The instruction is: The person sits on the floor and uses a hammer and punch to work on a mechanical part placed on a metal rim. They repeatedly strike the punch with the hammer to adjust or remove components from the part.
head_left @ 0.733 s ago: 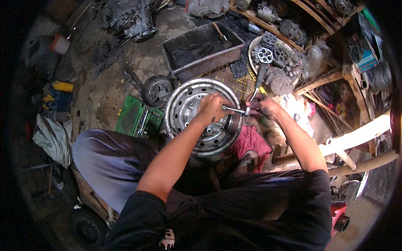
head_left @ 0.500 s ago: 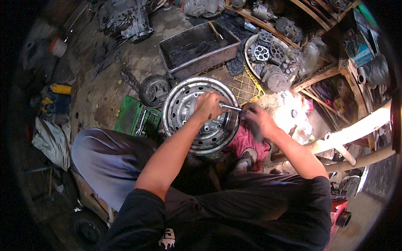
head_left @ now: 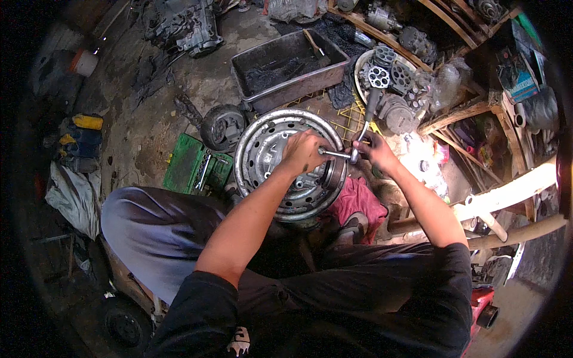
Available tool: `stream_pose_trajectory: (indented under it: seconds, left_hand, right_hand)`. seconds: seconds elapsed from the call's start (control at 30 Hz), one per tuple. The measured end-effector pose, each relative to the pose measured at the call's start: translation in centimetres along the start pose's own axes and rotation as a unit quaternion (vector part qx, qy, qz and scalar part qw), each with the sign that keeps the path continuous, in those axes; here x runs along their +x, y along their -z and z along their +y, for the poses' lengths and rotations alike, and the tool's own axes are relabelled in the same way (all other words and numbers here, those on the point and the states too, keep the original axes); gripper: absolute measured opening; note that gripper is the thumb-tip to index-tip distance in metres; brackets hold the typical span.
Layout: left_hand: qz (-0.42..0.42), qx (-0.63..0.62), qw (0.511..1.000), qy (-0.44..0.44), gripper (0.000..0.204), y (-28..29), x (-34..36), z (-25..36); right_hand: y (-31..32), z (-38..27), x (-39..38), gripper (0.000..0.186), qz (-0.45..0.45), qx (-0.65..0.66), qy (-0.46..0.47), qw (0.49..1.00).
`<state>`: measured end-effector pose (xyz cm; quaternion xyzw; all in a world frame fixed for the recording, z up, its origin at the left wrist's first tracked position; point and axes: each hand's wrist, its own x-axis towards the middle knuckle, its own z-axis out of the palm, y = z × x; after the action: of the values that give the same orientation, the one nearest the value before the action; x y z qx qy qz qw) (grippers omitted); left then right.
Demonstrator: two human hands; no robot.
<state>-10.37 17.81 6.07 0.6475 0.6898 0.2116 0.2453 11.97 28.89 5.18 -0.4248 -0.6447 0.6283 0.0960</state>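
A steel wheel rim (head_left: 246, 170) lies flat before my knees, with a metal part bearing a grooved pulley (head_left: 336, 175) on its right side. My left hand (head_left: 304, 153) reaches over the rim, its fingers closed around the left end of a shiny socket extension (head_left: 337, 154). That extension runs right to the head of a ratchet wrench (head_left: 370, 109), whose dark handle points away from me. My right hand (head_left: 377, 152) pinches the ratchet near its head. What sits under my left palm is hidden.
A green socket case (head_left: 184, 161) lies open left of the rim. Beyond stands a grey tub (head_left: 292, 83) with a brush (head_left: 314, 46). A basin (head_left: 362, 64) of metal parts is at far right, near wooden posts (head_left: 450, 115). A red cloth (head_left: 361, 206) lies by my foot.
My right hand, blurred before, is now sharp and slightly farther right at the ratchet head. The ratchet handle now shows clearly, pointing away. My left hand stays on the extension; the whole view shifted slightly.
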Motion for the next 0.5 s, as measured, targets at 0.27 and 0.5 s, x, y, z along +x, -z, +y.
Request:
stream_pose_trajectory:
  seconds: [0.27, 0.5]
  left_hand:
    - [-0.027, -0.021, 0.999, 0.003, 0.027, -0.2, 0.2, -0.1]
    - [0.014, -0.012, 1.0, 0.009, 0.025, 0.2, -0.3, 0.2]
  right_hand:
    - [1.0, 1.9, 2.9, 0.021, -0.024, 0.148, -0.15, 0.977]
    - [-0.4, -1.6, -4.4, 0.022, 0.037, -0.202, 0.296, 0.933]
